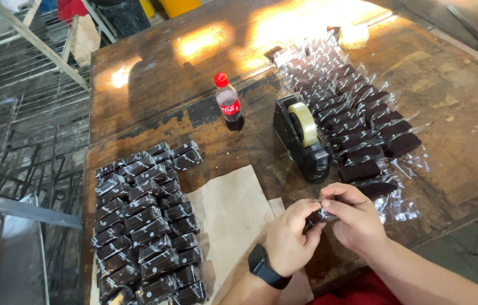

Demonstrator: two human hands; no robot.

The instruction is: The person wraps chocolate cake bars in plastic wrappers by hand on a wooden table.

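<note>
My left hand (291,236), with a black watch on its wrist, and my right hand (354,220) meet near the table's front edge. Both grip one small dark cake in clear wrap (319,215), mostly hidden by my fingers. Just beyond them stands a black tape dispenser (301,138) with a roll of clear tape. To its right lie rows of dark cakes in open clear bags (363,121). At the left, several wrapped cakes (146,226) lie packed in rows on brown paper (233,220).
A small soda bottle with a red cap (227,99) stands upright behind the wrapped rows. The worn wooden table (194,51) ends at the left over a metal grate floor (19,130). A yellowish block (354,35) sits at the far end.
</note>
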